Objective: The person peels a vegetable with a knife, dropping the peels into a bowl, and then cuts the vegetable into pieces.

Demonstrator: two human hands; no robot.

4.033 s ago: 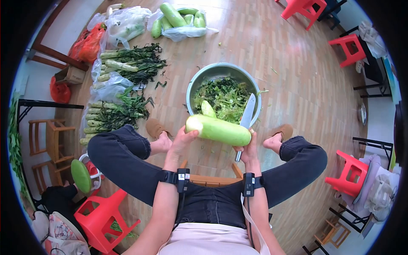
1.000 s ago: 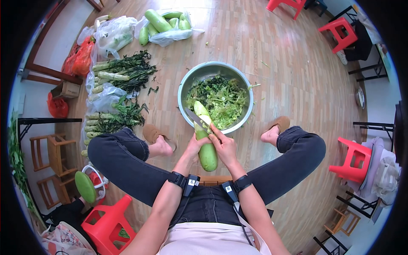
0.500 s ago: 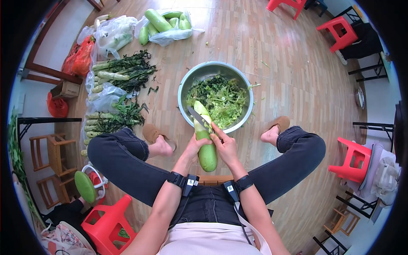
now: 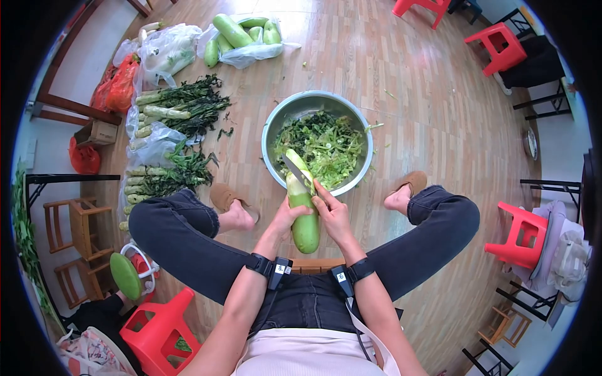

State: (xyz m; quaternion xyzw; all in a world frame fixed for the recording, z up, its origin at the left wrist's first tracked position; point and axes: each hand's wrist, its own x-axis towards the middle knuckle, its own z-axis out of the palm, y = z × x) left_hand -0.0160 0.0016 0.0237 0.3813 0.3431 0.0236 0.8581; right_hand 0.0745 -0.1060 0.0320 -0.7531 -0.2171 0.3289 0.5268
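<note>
Both grips are closed: my left hand [image 4: 285, 216] is wrapped round the lower half of the gourd [image 4: 303, 207], and my right hand [image 4: 333, 215] is clamped on the knife [image 4: 296, 172], forefinger stretched along its back. I hold the gourd lengthwise away from me, near end low between my knees and far, pale peeled end tipped up over the near rim of the bowl [image 4: 276, 125], so whatever the blade takes off should drop in among the green scraps [image 4: 323, 147] rather than on the floor [image 4: 426, 106]. The gourd lies between my two palms, left hand under and beside it, right hand pressed to its right flank just below the blade. The blade lies slantwise across the upper part, where green skin gives way to the pale cut, edge against the flesh. Beyond the bowl, more gourds [image 4: 241, 31] wait in an open bag, and leafy stalks [image 4: 179, 103] lie in bundles to my left.
</note>
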